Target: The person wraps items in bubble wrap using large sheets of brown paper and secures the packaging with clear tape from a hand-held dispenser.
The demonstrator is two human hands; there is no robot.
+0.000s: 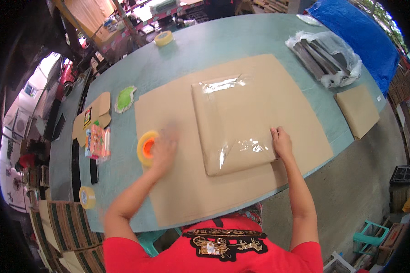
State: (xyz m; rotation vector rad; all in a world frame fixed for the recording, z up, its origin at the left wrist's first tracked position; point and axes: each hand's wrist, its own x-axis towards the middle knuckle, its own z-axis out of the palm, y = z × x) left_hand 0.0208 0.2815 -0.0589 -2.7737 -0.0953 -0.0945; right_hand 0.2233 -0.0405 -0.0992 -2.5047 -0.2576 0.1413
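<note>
A flat parcel (pixel 237 123) wrapped in brown paper lies on a large brown cardboard sheet (pixel 168 200). Shiny clear tape crosses its upper and lower ends. My right hand (pixel 281 142) has its fingers closed at the parcel's right edge, near the lower corner. Left of the parcel, my left hand (pixel 165 148) is smeared by motion, so its fingers cannot be made out. Right beside it is a yellow tape roll (pixel 142 154) with an orange core, at the sheet's left edge. Whether the hand touches the roll is unclear.
The green table (pixel 205 34) also bears tape rolls (pixel 164 38) (pixel 87 197), a box of orange-white sticks (pixel 98 142), cut cardboard (pixel 93 116) and a green patch (pixel 125 98). At right lie a plastic bag of dark strips (pixel 325 59) and another brown parcel (pixel 357 110).
</note>
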